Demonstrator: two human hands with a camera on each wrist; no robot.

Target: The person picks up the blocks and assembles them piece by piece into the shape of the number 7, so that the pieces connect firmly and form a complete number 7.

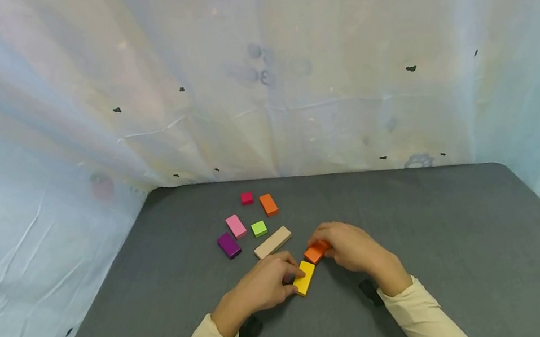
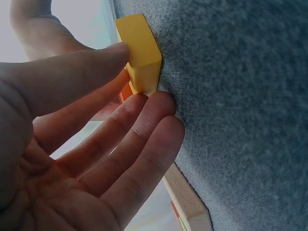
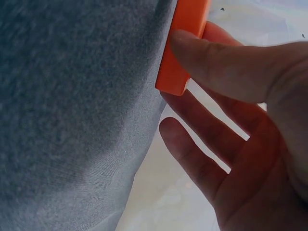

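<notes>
Yellow block (image 1: 305, 278) lies on the grey surface (image 1: 464, 245), pinched between my left grip's (image 1: 266, 284) thumb and fingers; just beyond it, my right grip (image 1: 353, 246) clamps an orange block (image 1: 316, 253).

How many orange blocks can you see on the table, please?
2. The far orange block lies just right of the red block; the near orange block is pinched by the right hand. I cannot rule out others hidden from view.

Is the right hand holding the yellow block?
No, the right hand grips an orange block, while the left hand pinches the yellow block.
</notes>
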